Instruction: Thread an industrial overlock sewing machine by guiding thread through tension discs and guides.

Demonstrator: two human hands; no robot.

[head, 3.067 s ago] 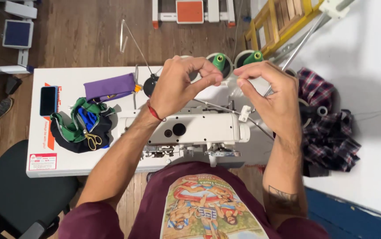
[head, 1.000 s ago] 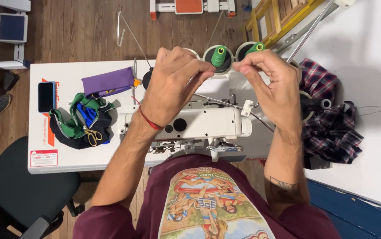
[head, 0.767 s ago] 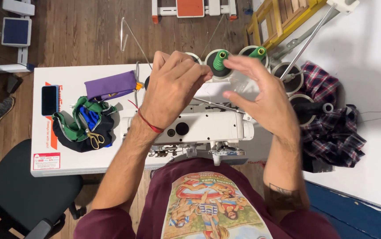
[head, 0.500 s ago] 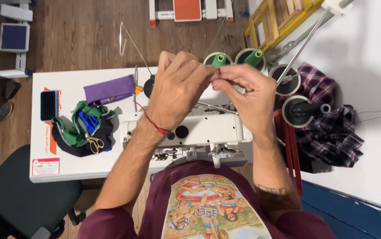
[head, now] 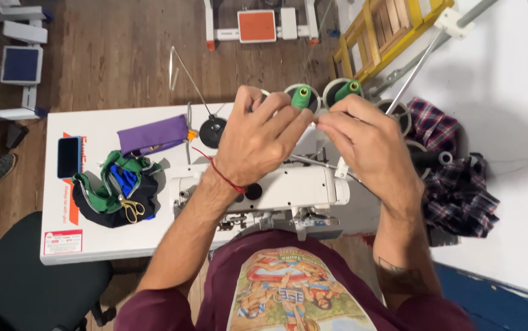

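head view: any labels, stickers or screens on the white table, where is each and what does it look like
Phone: left edge of the white table, upright rectangle, dark screen, blue rim.
Sticker: near left corner, small white rectangle with red border.
Orange strip: along left edge, partly under dark cloth bundle.

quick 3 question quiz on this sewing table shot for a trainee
1. True or false: both hands, left hand and right hand, are raised over the sewing machine.
2. What colour are the two thread cones behind the fingertips?
3. The scissors lie on: A) the phone B) the fabric pile C) the chair

Key: 1 true; 2 green; 3 B
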